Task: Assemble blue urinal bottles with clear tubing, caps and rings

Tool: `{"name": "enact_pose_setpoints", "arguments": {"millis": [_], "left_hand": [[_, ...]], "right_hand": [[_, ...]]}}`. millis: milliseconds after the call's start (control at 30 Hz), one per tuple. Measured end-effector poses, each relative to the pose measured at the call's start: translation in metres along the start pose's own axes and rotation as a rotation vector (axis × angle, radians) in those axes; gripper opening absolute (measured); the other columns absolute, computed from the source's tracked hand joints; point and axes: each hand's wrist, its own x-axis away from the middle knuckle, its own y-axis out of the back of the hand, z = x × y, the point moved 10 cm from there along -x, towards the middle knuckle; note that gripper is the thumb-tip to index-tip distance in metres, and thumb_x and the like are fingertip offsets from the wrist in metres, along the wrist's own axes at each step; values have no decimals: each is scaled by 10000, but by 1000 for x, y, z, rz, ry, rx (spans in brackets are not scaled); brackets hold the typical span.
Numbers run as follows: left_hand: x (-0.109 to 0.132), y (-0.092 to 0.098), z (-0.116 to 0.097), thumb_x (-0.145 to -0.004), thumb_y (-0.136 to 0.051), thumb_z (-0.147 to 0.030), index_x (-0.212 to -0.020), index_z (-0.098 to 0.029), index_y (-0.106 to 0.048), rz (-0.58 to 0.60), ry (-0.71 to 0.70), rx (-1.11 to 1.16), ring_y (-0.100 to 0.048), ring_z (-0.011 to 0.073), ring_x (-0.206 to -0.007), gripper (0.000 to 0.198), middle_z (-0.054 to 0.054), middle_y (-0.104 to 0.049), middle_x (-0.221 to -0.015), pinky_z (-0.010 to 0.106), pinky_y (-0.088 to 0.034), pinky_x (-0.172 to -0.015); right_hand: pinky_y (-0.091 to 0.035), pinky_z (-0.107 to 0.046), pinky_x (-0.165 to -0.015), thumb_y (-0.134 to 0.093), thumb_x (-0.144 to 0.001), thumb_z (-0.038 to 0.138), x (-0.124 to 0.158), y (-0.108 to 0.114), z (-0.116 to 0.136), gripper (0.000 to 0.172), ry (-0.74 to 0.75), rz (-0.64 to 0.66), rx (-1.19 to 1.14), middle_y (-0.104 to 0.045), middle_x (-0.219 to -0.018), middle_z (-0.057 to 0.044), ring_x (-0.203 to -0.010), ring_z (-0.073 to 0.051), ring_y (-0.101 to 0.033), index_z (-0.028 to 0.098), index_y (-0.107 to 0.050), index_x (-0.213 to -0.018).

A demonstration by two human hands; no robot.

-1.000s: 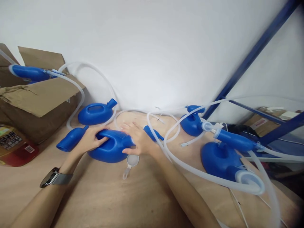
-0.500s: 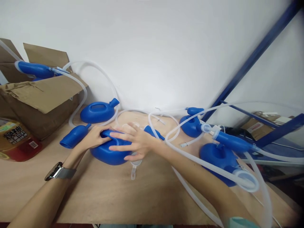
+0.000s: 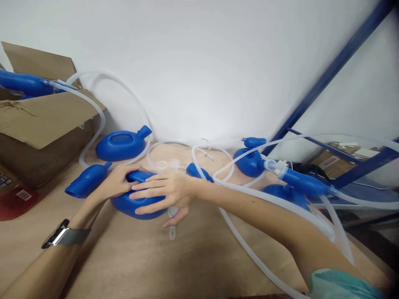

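A blue plastic urinal bottle (image 3: 137, 206) with a moulded handle lies on the table in front of me. My left hand (image 3: 117, 181) grips it at the handle from the left, fingers partly hidden. Across its right side my right hand (image 3: 168, 192) lies with fingers stretched out, covering the neck end. A clear cap with a strap (image 3: 172, 233) shows beneath my right thumb; I cannot tell whether it is attached. Just left of my left hand lies a loose blue funnel-shaped piece (image 3: 87, 181). A similar blue piece (image 3: 197, 170) rests beyond my right hand, near a clear ring (image 3: 162, 165).
Another blue bottle (image 3: 120, 146) lies behind on the left, beside an open cardboard box (image 3: 46, 124). Long clear tubes (image 3: 249, 249) loop over the table and under my right forearm. Blue bottles (image 3: 249, 162) with tubing lie at right, near a blue metal frame (image 3: 330, 74).
My right hand has settled lower over the bottle's right side, its thumb now down by the clear cap. My left hand keeps its hold. The view has swung slightly right.
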Motion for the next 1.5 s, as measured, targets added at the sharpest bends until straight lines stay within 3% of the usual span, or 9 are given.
{"name": "enact_pose_setpoints", "arguments": {"millis": [267, 400, 467, 567, 700, 800, 900, 1100, 1500], "left_hand": [[0, 3, 11, -878, -654, -491, -1163, -169, -761, -64, -16, -83, -681, 300, -1166, 443, 87, -709, -1275, 356, -525, -1003], [0, 4, 8, -883, -646, -509, -1082, -204, -764, -84, -5, -101, -696, 275, -1114, 383, 42, -739, -1197, 337, -516, -977], [0, 6, 9, -862, -646, -514, -1063, -205, -758, -107, 29, -118, -702, 272, -1080, 385, 34, -749, -1145, 344, -506, -974], [0, 6, 13, -831, -633, -504, -1045, -195, -750, -113, 84, -111, -696, 270, -1075, 394, 42, -748, -1145, 346, -493, -979], [1, 13, 22, -832, -581, -497, -1006, -187, -723, -155, 150, -168, -679, 260, -1025, 383, 57, -744, -1098, 342, -467, -940], [5, 22, 30, -856, -546, -537, -976, -185, -692, -175, 198, -225, -661, 248, -938, 399, 56, -737, -1024, 333, -445, -856], [9, 33, 38, -865, -529, -552, -966, -189, -679, -210, 252, -245, -648, 236, -889, 405, 44, -726, -976, 324, -423, -804], [12, 36, 45, -871, -516, -550, -976, -190, -678, -221, 277, -270, -651, 240, -888, 409, 47, -728, -997, 320, -408, -782], [15, 35, 50, -911, -511, -598, -1035, -215, -683, -217, 284, -281, -652, 232, -914, 439, 32, -728, -1049, 320, -419, -797]], "right_hand": [[94, 32, -1593, 529, -940, 681, 29, -26, -39, 997, -805, 300, -314, -134, -1449, 135, -1449, 208, 141, 571, -254, -1547], [106, 361, -1274, 382, -931, 708, 60, -63, -39, 899, -1237, 534, -651, -203, -1387, 211, -1189, 343, 119, 537, -291, -1502], [162, 352, -1005, 312, -942, 681, 72, -75, -40, 853, -1394, 525, -767, -207, -1378, 221, -1139, 374, 119, 498, -281, -1527], [146, 312, -884, 389, -1028, 462, 100, -91, -39, 871, -1595, 485, -829, -201, -1407, 164, -1135, 413, 99, 350, -204, -1657], [133, 328, -937, 491, -1041, 237, 124, -118, -22, 982, -1397, 695, -646, -236, -1396, 144, -1112, 369, 112, 298, -262, -1668], [137, 316, -1309, 225, -1033, 401, 140, -135, -7, 775, -1307, 772, -561, -190, -1430, 116, -1233, 285, 124, 398, -216, -1670], [6, 49, -1549, 138, -998, 460, 140, -144, 8, 758, -1188, 827, -542, -151, -1455, 67, -1359, 186, 105, 427, -112, -1713], [-267, -220, -1443, 235, -1002, 510, 138, -148, 21, 772, -1066, 983, -321, -102, -1470, -7, -1429, -72, 40, 411, -63, -1708], [-306, -150, -1422, 297, -1018, 484, 147, -158, 21, 725, -1073, 1084, -314, -203, -1422, 92, -1326, 52, 40, 533, -137, -1596]]}}
